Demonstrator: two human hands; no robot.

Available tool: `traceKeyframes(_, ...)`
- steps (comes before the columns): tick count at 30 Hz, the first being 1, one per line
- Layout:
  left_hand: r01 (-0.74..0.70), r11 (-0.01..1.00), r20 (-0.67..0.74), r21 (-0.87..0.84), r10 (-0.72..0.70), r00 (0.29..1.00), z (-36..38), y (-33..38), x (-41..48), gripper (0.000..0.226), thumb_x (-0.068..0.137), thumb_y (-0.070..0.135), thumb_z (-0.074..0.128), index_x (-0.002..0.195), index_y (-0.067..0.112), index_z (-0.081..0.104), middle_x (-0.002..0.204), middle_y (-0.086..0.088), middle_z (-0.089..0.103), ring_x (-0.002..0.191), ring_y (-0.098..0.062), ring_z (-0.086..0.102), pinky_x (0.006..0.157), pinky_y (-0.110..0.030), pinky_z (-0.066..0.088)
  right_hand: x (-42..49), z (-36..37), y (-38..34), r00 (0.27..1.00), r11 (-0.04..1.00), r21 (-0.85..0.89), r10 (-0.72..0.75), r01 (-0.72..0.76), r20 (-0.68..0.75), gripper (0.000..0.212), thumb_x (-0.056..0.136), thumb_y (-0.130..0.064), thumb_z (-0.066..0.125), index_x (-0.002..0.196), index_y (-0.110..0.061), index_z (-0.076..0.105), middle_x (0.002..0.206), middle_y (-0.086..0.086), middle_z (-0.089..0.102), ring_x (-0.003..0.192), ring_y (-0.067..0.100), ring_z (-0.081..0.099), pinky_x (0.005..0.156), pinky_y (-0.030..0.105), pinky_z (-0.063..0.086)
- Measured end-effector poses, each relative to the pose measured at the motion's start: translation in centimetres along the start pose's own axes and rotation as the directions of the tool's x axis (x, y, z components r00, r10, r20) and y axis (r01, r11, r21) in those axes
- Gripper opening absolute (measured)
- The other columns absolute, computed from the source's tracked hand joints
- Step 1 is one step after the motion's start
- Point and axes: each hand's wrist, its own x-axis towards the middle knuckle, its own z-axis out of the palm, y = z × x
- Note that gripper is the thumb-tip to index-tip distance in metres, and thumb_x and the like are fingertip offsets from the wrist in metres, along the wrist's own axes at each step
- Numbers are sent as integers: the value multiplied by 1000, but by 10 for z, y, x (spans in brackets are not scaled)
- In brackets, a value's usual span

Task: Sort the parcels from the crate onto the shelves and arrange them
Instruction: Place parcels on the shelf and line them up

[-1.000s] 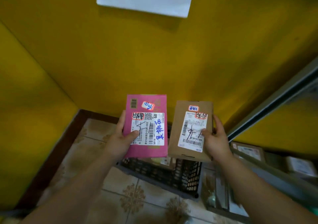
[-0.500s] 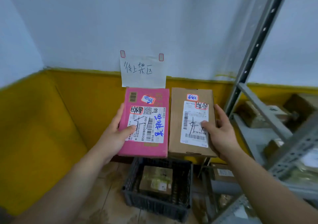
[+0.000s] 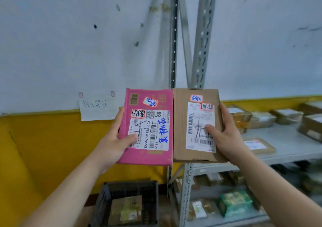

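Left hand (image 3: pixel 113 144) clamping pink parcel (image 3: pixel 148 127), right hand (image 3: pixel 226 137) clamping brown parcel (image 3: pixel 195 122), left of shelf (image 3: pixel 287 146). Risk: one-handed thumb grips slipping, parcel dropping.

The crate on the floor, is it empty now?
No, the black crate still holds one brown parcel, while the hands hold up a pink parcel and a brown box.

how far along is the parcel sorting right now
Done: several parcels already lie on the grey shelf. In hand: the left hand holds a pink parcel, the right hand a brown box. Left: at least one parcel remains in the black crate.
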Motion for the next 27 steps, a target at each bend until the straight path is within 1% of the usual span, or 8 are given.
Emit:
traceKeyframes(2,-33,999,80,-6,33,996,52,13,-9,80,92,10,60,130,67,19,104,25,65,92,-5,70,63,-25,58,-17,-60,13,998,999,-28,16,-17,-59,81,95,-22,64,155,-42,14,137,-9,51,102,8,60,86,34,53)
traceKeyframes(6,-47,996,256,-70,63,965,181,31,-22,81,91,6,61,137,60,21,114,16,66,94,-7,70,69,-27,59,-61,-194,39,983,994,-63,74,-86,-169,79,97,-10,60,158,-29,13,136,-4,51,93,-3,59,69,11,51)
traceKeyframes(9,-10,995,386,-103,49,921,277,44,-37,81,93,7,61,138,62,23,118,9,65,95,-16,71,72,-34,60,-98,-287,60,940,979,-107,134,-175,-313,82,94,-14,64,157,-33,15,139,-3,53,113,17,62,97,41,52)
traceKeyframes(11,-7,992,441,-123,61,895,334,54,-47,76,93,6,60,125,67,27,113,11,64,86,-12,72,66,-30,59,-121,-341,69,905,968,-106,167,-225,-392,83,93,-15,66,156,-39,16,135,-6,56,114,18,62,99,49,51)
traceKeyframes(13,1,990,489,-140,68,870,384,64,-53,74,93,5,60,129,63,28,107,13,64,76,-7,72,59,-25,56,-140,-387,77,875,957,-100,202,-271,-441,82,93,-14,65,154,-43,18,126,-10,61,104,13,67,90,44,56)
traceKeyframes(16,9,991,575,-134,70,815,451,74,-54,82,93,8,61,141,60,20,112,11,65,82,-14,72,67,-35,59,-160,-441,88,822,944,-90,226,-317,-522,80,94,-14,64,153,-44,18,112,-20,61,96,7,66,80,34,55)
traceKeyframes(21,33,992,668,-123,58,742,546,77,-45,80,94,9,59,134,63,17,103,12,62,72,-14,73,55,-27,56,-168,-507,121,737,916,-60,279,-397,-615,84,93,-17,65,153,-47,15,125,-10,62,100,16,69,90,48,56)
traceKeyframes(27,105,984,713,-146,31,700,657,62,5,78,93,11,61,128,69,24,115,-1,64,88,-30,72,75,-49,59,-119,-578,169,702,896,-61,300,-439,-646,84,93,-18,65,152,-48,14,116,-13,64,93,14,71,84,46,59)
